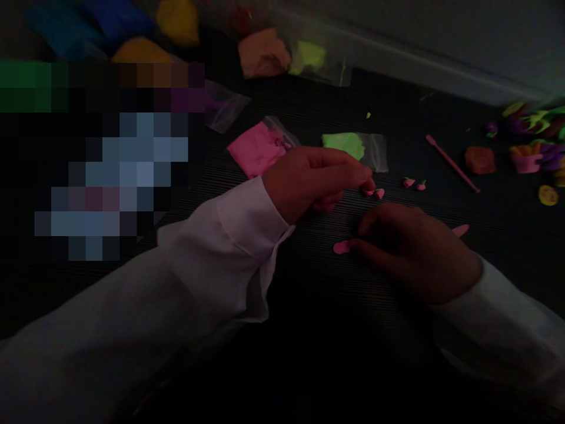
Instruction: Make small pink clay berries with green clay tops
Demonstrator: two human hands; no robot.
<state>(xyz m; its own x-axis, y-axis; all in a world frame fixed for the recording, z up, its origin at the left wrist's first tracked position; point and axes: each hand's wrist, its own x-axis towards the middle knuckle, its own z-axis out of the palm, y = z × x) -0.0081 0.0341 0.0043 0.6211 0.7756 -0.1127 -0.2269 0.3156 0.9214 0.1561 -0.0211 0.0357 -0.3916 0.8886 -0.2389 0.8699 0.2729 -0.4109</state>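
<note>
Head view: left hand [311, 176] bunched by pink buds [379, 193], hold unclear; right hand [408, 250] spread at pink clay piece [340, 248], best touched lightly.

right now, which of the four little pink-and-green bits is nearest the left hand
The leftmost bit, partly hidden at the fingertips of the left hand. Its neighbour sits just right of it; the other pair lies farther right.
</note>
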